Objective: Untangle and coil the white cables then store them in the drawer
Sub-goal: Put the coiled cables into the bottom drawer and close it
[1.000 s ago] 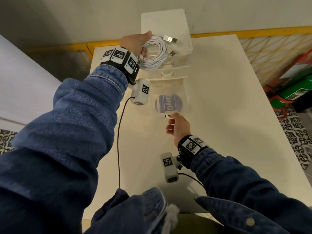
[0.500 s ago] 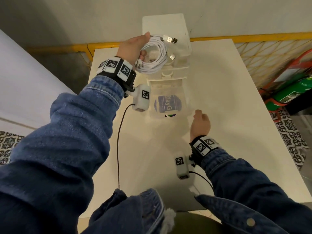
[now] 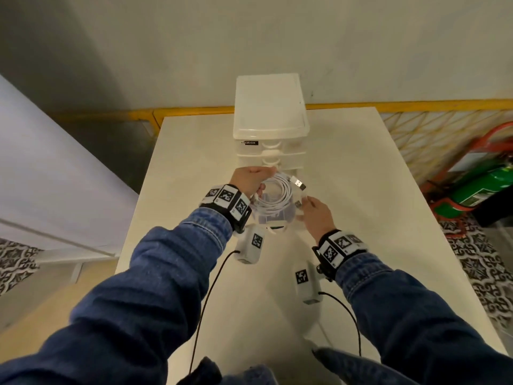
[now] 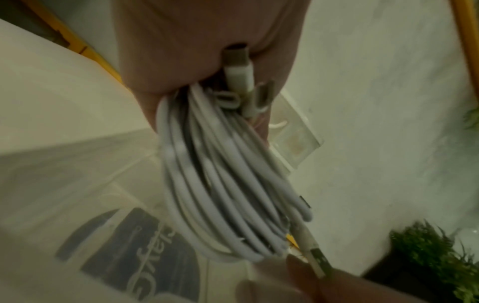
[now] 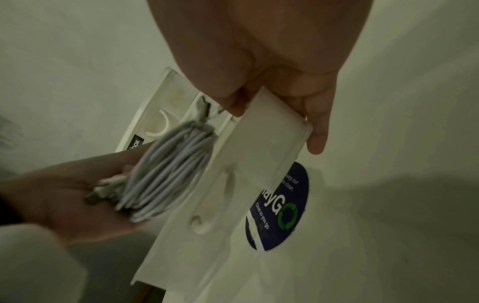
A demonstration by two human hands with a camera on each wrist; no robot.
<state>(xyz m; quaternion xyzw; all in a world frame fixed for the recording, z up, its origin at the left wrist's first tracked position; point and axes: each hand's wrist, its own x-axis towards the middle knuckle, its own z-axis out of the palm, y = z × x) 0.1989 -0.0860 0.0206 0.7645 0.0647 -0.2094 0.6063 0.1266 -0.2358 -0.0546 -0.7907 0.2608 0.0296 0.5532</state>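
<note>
Cables coiled: our left hand grips the bundle of white cables, fingers curled round it, USB plugs sticking out, just above the open drawer. Our right hand steadies that clear drawer's side wall, thumb and fingers clasping it. Left, we judge: drop the coil in, push shut. The drawer unit stands behind on the white table; nothing blocks the drawer.

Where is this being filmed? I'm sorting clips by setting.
Probably an indoor workroom or utility corner, not a home desk: a plain white table with a plastic drawer unit stands against a bare wall, beside yellow mesh fencing and a green cylinder.
</note>
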